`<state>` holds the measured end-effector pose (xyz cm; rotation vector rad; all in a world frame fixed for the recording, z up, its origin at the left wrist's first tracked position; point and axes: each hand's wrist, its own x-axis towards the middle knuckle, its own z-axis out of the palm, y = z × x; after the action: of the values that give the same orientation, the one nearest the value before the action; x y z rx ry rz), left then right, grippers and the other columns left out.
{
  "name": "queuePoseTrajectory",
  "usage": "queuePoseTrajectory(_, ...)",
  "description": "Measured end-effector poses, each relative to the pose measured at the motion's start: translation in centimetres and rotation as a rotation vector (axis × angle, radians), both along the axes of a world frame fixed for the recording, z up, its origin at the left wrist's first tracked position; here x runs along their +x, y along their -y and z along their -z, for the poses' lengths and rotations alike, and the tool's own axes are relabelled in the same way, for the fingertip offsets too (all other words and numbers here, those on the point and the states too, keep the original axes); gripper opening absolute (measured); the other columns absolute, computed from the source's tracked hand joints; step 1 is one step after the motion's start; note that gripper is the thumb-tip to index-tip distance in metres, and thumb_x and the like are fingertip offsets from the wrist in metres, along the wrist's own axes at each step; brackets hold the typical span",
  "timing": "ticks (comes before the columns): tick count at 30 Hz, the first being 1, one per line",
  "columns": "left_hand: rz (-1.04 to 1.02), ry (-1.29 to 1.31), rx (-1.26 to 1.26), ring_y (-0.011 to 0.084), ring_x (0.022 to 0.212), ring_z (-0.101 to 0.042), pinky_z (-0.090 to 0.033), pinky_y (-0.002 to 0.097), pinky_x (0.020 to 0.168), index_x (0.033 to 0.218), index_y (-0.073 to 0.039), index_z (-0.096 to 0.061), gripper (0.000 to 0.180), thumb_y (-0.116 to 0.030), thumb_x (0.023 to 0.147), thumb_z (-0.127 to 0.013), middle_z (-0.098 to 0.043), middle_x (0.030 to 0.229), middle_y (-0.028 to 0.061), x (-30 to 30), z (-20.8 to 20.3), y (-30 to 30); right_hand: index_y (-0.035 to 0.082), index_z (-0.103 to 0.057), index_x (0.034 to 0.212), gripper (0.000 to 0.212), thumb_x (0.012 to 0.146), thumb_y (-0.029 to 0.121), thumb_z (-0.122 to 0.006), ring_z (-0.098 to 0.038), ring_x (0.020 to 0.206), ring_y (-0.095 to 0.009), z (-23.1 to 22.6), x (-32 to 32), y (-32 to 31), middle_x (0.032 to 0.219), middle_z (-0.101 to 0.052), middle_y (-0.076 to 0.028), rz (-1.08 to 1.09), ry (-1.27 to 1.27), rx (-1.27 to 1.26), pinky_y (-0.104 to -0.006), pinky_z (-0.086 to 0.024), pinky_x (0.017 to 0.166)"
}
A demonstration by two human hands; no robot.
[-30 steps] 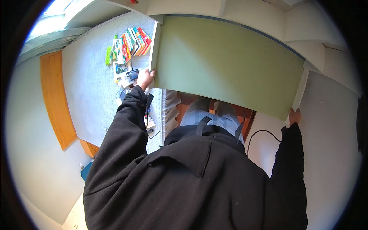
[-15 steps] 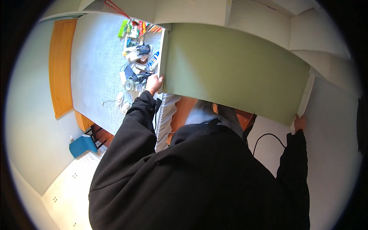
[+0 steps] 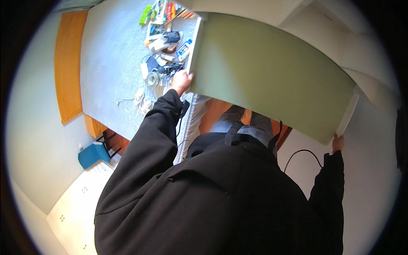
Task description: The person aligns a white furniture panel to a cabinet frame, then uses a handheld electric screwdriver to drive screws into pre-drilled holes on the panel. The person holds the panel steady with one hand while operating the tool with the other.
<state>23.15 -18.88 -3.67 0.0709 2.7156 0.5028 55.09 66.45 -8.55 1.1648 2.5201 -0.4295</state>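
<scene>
A wide green panel (image 3: 267, 76) with raised white side edges spans the space in front of me. My left hand (image 3: 182, 81) closes around its near left corner, by the white left edge (image 3: 195, 49). At the near right corner, my right hand (image 3: 338, 143) grips the end of the white right edge (image 3: 348, 112), its fingers partly hidden. No loose objects lie on the green surface. Just left of my left hand, a roll of clear tape (image 3: 153, 79) and other small items crowd the bed.
The bed (image 3: 110, 63) has a light blue quilt, with a green brush (image 3: 145, 15), a blue-and-white pack (image 3: 184, 49) and white cables (image 3: 139, 100). White shelving (image 3: 276, 10) borders the panel's far side. A black cable (image 3: 304, 151) curves near my right sleeve; a blue chair (image 3: 93, 156) stands lower left.
The panel and both hands sit further right in the picture, and its right end is lower. Most of the room shifted slightly too. My legs changed position; both hands kept their hold.
</scene>
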Motion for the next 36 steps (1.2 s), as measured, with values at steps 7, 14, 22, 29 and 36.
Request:
queuePoseTrajectory(7, -0.144, -0.102, -0.142, 0.0453, 0.082, -0.072, -0.059, 0.0558, 0.076, 0.090, -0.003, -0.075, 0.041, -0.041, 0.094, -0.062, -0.073, 0.087, 0.0253, 1.7, 0.3, -1.9, -0.006, -0.057, 0.137, 0.056, 0.091, 0.022, -0.074, -0.058, 0.131, -0.035, 5.8, 2.4, -6.5, 0.140, -0.061, -0.024, -0.086, -0.019, -0.021, -0.0438, -0.047, 0.106)
queuePoseTrajectory(14, -0.354, -0.122, 0.084, 0.0417, 0.085, -0.073, -0.057, 0.0532, 0.077, 0.093, -0.010, -0.072, 0.024, -0.032, 0.093, -0.061, -0.075, 0.089, 0.0195, 3.1, 0.4, -2.7, 0.000, -0.064, 0.127, 0.054, 0.084, 0.029, -0.075, -0.060, 0.125, -0.036, 1.5, 1.1, -3.9, 0.135, -0.066, -0.019, -0.151, 0.115, -0.226, -0.0465, -0.045, 0.108)
queuePoseTrajectory(22, -0.369, -0.119, 0.369, 0.0361, 0.103, -0.071, -0.057, 0.0466, 0.089, 0.133, -0.006, -0.064, 0.045, -0.021, 0.090, -0.066, -0.072, 0.117, 0.0170, 3.6, 0.1, -2.1, -0.011, -0.048, 0.140, 0.068, 0.085, 0.016, -0.077, -0.053, 0.129, -0.033, -6.6, -2.9, 7.4, 0.141, -0.056, -0.022, -0.046, 0.430, -0.281, -0.0423, -0.043, 0.109)
queuePoseTrajectory(29, -0.298, 0.060, 0.586, 0.0378, 0.134, -0.054, -0.047, 0.0477, 0.110, 0.151, -0.001, -0.042, 0.065, -0.011, 0.090, -0.060, -0.052, 0.149, 0.0213, 3.1, -0.2, -0.6, -0.010, -0.038, 0.149, 0.075, 0.092, 0.022, -0.075, -0.048, 0.136, -0.034, -4.5, -11.7, 26.7, 0.147, -0.049, -0.024, -0.095, 0.543, -0.290, -0.0421, -0.039, 0.114)
queuePoseTrajectory(36, -0.192, 0.125, 0.668, 0.0398, 0.143, -0.045, -0.040, 0.0466, 0.118, 0.158, 0.001, -0.031, 0.075, -0.007, 0.087, -0.057, -0.043, 0.156, 0.0255, 2.3, 0.0, 0.4, -0.004, -0.035, 0.152, 0.076, 0.092, 0.024, -0.073, -0.043, 0.142, -0.034, -5.5, -12.4, 40.8, 0.156, -0.042, -0.020, 0.180, 0.095, -0.380, -0.0429, -0.036, 0.116)
